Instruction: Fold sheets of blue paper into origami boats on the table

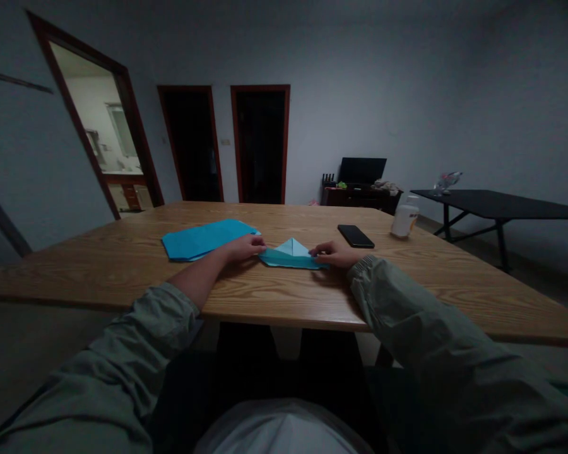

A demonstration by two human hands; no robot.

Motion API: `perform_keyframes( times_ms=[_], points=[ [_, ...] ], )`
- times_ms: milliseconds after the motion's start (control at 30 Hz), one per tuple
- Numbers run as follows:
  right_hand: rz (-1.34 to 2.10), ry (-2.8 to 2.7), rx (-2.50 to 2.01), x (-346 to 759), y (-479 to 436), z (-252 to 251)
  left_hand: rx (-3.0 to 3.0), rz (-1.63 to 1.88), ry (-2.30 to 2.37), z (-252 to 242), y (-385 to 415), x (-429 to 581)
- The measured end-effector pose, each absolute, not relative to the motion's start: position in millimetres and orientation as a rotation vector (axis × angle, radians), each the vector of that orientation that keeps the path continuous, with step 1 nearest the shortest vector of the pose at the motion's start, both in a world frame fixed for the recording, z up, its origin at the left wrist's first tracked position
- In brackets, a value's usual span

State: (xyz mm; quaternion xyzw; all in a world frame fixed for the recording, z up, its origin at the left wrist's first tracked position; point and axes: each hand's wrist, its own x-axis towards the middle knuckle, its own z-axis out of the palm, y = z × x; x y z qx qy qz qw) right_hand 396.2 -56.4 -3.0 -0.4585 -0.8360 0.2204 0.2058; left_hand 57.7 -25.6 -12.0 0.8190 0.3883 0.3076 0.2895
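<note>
Indoors, a dim room opens out, with a doorway point(97, 113) to a lit washroom and two dark doorways point(260, 142) in the far wall. A low wooden cabinet point(360, 197) carries a dark monitor point(362, 170), and a black table point(497, 205) stands off to the right. Nearer, the person sits at a broad oak table point(99, 277). On it lie a loose sheet of blue paper point(206, 239), a white pump bottle point(406, 217) and a black smartphone point(356, 236).

Work in hand is at the table's near middle: a folded blue paper point(291, 255), shaped as a triangular peak rising from a flat band, lies between the hands and just right of the loose sheet. The left hand point(241, 249) rests curled at its left end, and the right hand point(334, 254) lies over its right end, fingers point(319, 251) on the fold. Neither hand is spread flat. Both touch the paper, but whether they pinch it or merely press down cannot be told.
</note>
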Motion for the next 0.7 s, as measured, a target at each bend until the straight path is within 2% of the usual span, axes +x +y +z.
perform_keyframes(
  times_ms=[133,400,600,700],
  points=[
    [0.6,-2.314,-1.287,395.7,-53.5,-5.1,2.213,0.934,1.141,-14.3,-26.5,65.4],
    [0.677,-2.045,-1.336,395.0,-44.2,-18.7,2.288,0.908,1.173,-18.0,-26.6,65.2],
    [0.462,-2.195,-1.344,395.9,-48.8,-11.9,2.373,0.815,1.218,-17.3,-23.7,64.0],
    [0.473,-2.263,-1.346,395.9,-51.3,-8.3,2.392,0.797,1.239,-18.9,-22.8,65.2]
  ],
)
